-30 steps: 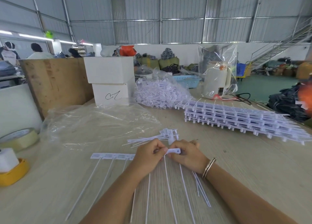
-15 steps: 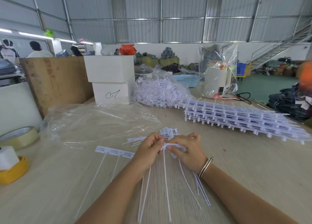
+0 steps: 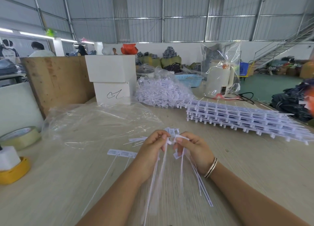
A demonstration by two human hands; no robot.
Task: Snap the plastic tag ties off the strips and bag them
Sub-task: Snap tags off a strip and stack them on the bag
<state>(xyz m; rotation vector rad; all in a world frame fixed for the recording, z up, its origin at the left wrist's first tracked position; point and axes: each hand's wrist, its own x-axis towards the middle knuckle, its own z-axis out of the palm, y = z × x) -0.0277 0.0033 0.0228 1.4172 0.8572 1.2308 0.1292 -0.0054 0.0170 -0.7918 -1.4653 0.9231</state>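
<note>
Far left edge of the wooden table [image 3: 237, 157]: a yellow tape dispenser [image 3: 14, 172] with a white block in it, and behind it a roll of clear packing tape [image 3: 20, 138]. Next over — an empty clear plastic bag [image 3: 95, 122] lying flat and crumpled, with two stacked white boxes [image 3: 111, 79] behind it. In front of the bag, a short strip of tag ties [image 3: 121, 153] rests on the table, its thin tails running toward the viewer.

Centre: the left hand [image 3: 153, 149] and the right hand [image 3: 193, 149] are raised just above the table, close together. Each pinches white tag ties between thumb and curled fingers; the tails hang down, motion-blurred. A few loose ties [image 3: 137, 139] lie just beyond the hands. The right wrist wears bangles [image 3: 211, 168].

Behind centre — a clear bag full of ties [image 3: 161, 93]. To the right, a stack of uncut strips [image 3: 246, 120] lies flat. Behind it a white kettle [image 3: 219, 80] stands wrapped in clear plastic.
</note>
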